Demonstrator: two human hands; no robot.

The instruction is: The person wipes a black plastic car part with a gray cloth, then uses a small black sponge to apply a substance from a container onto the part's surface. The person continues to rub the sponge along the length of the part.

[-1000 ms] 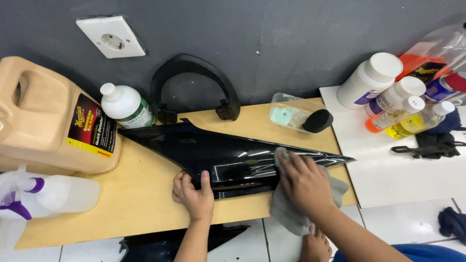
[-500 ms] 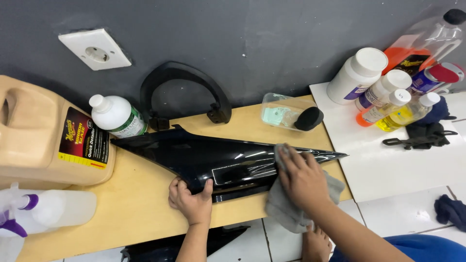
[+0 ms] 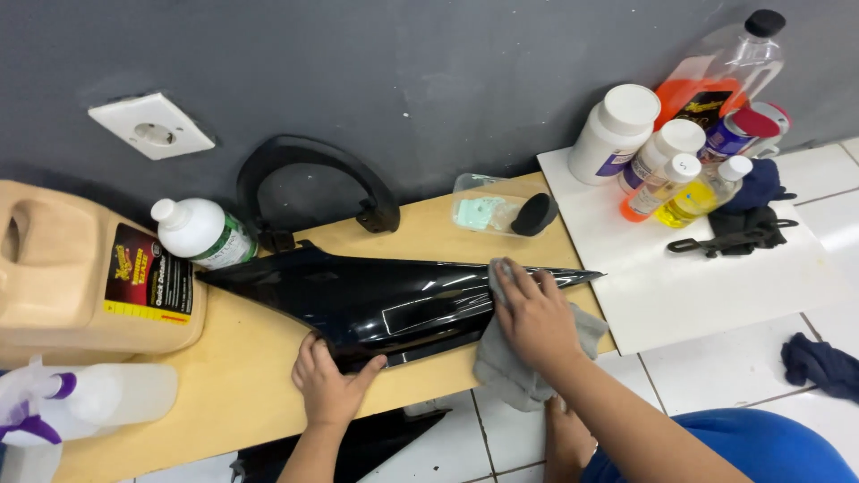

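Wiping a glossy black panel with a grey cloth on a wooden board.

Head view: the right hand [image 3: 534,315] lies flat, fingers together and extended, pressing the grey cloth [image 3: 519,362] onto the black panel [image 3: 385,300] near its pointed tip; the left hand [image 3: 329,386] clamps the panel's near edge, thumb on top, fingers curled under. The panel lies across the wooden board [image 3: 242,376], just beside the tan jug [image 3: 80,268]. Done well, I judge: light, even strokes along the length, a clean cloth face, a firm left-hand brace.
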